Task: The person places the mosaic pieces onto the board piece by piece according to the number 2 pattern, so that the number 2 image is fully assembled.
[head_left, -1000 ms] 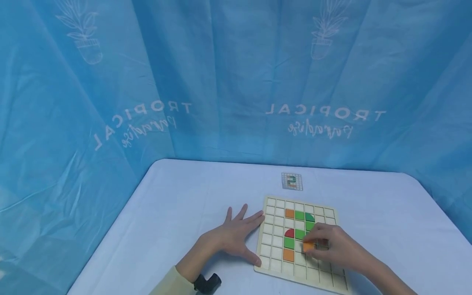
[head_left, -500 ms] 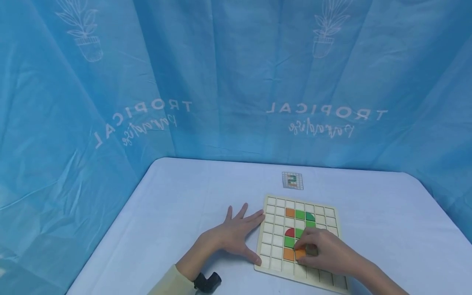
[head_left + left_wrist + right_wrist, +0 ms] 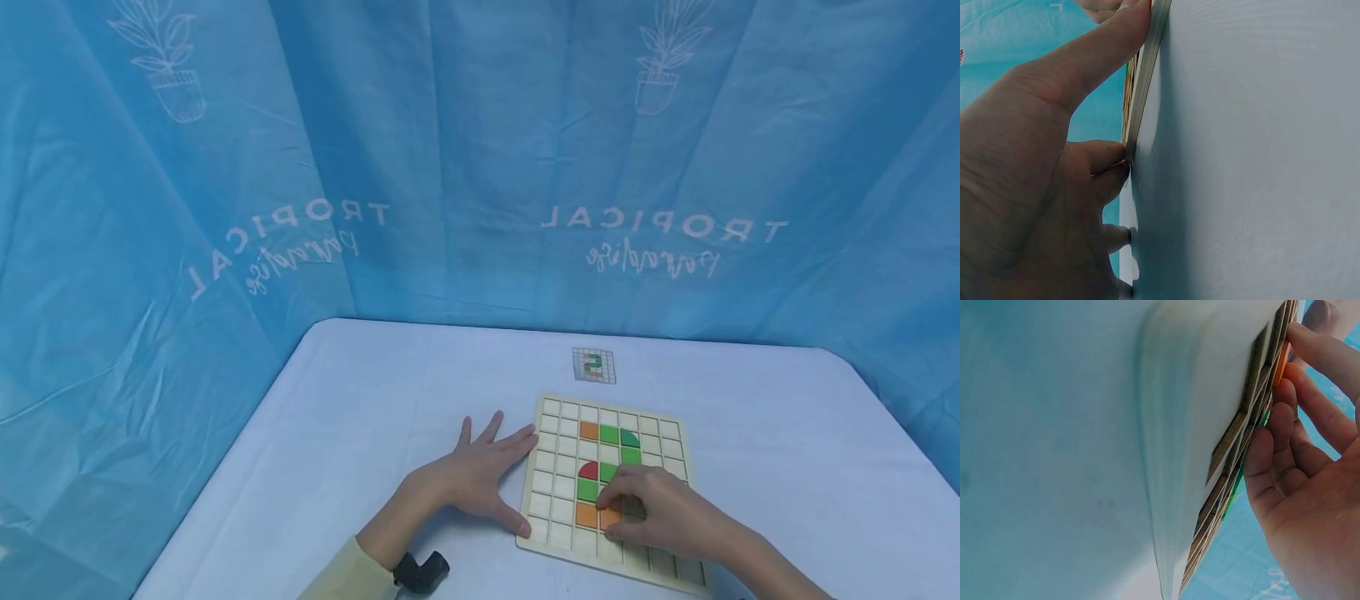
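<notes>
In the head view a pale wooden grid board (image 3: 562,486) lies on the white table. My right hand (image 3: 660,508) pinches an orange square tile (image 3: 611,516) between thumb and finger, down at a cell of the board. Left of that tile lies another orange square (image 3: 587,515), with a green square (image 3: 587,489) and a red quarter-circle tile (image 3: 588,471) above it. Further up are more green squares, a dark green quarter circle (image 3: 628,438) and an orange tile (image 3: 589,431). My left hand (image 3: 476,475) is spread, thumb and fingertip touching the board's left edge. The right hand hides some cells.
Beyond the board lies a small card (image 3: 594,366) printed with a grid and a coloured figure like a 2. A black object (image 3: 422,573) sits by the left wrist. Blue curtains (image 3: 480,167) hang behind and beside the table.
My right hand has moved left and slightly down with the orange tile, from above the board to the cell beside the other orange tile. The left hand has stayed put.
</notes>
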`<action>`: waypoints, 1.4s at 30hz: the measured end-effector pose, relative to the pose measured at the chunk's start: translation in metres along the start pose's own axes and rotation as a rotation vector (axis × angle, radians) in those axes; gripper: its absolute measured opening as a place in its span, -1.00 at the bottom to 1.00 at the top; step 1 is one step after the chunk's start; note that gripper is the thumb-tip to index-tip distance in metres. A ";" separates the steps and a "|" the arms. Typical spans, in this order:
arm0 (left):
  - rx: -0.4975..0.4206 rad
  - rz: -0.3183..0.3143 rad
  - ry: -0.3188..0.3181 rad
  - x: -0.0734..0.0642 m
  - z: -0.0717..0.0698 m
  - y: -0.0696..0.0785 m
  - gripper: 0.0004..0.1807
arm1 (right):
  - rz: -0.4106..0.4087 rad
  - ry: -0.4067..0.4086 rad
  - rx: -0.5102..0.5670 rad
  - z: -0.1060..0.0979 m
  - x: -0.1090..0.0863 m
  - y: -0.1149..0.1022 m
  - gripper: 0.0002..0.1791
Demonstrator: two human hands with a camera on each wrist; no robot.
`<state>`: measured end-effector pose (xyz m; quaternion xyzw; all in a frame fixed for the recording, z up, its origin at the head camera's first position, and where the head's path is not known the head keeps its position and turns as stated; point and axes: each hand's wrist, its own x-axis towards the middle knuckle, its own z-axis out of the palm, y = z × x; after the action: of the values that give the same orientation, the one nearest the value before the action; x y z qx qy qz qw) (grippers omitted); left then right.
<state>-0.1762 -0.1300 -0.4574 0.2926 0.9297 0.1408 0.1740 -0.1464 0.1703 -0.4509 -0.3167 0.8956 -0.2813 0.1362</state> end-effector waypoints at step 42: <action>-0.031 -0.002 0.003 0.000 -0.001 0.002 0.32 | 0.039 0.199 0.182 -0.031 -0.042 0.024 -0.68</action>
<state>-0.1755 -0.1292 -0.4557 0.2890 0.9278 0.1554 0.1774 -0.1389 0.2255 -0.4373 -0.2562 0.8813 -0.3888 0.0805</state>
